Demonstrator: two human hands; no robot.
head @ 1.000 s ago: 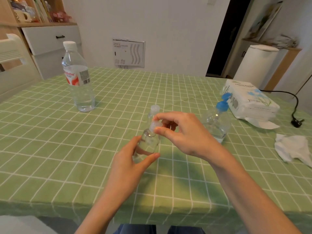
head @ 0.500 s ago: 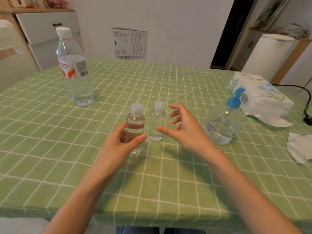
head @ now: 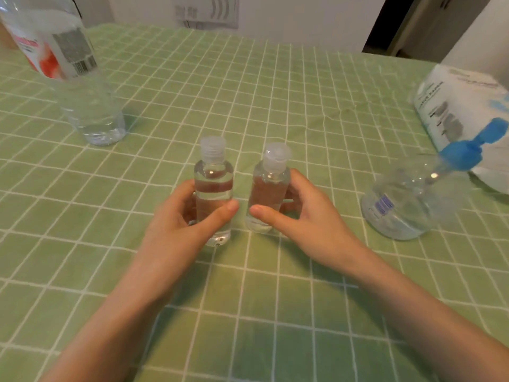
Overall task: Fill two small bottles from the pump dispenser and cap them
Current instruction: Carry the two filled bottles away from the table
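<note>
Both hands are holding something. We mark the left hand as wrapped round the left bottle, with the thumb across the front low down and the fingers curled behind. The right hand holds the right bottle the same way, thumb tip on the lower front and fingers round the back (they show through the plastic). The two thumb tips point at each other, near but apart.

We place everything by the dispenser. It is a round clear bottle with a blue top and some clear liquid in the bottom. Both small bottles stand upright to its left on the green checked tablecloth. The right bottle is the nearer one and the left bottle is just beyond it, with a narrow gap between the two. Neither touches the dispenser.

Each small bottle holds clear liquid up to about the shoulder. The left one has a ribbed clear cap on it and the right one a smooth clear cap. We cannot tell how tightly either is screwed on.

A big water bottle stands well to the left of the dispenser and further back, with a red and white label (blurred, unreadable) and its top out of frame. A white tissue pack lies just behind and to the right of the dispenser. The blue top overlaps the pack in our view, and we cannot tell whether they touch. Both forearms come in from the bottom edge, on the near side of the dispenser.
</note>
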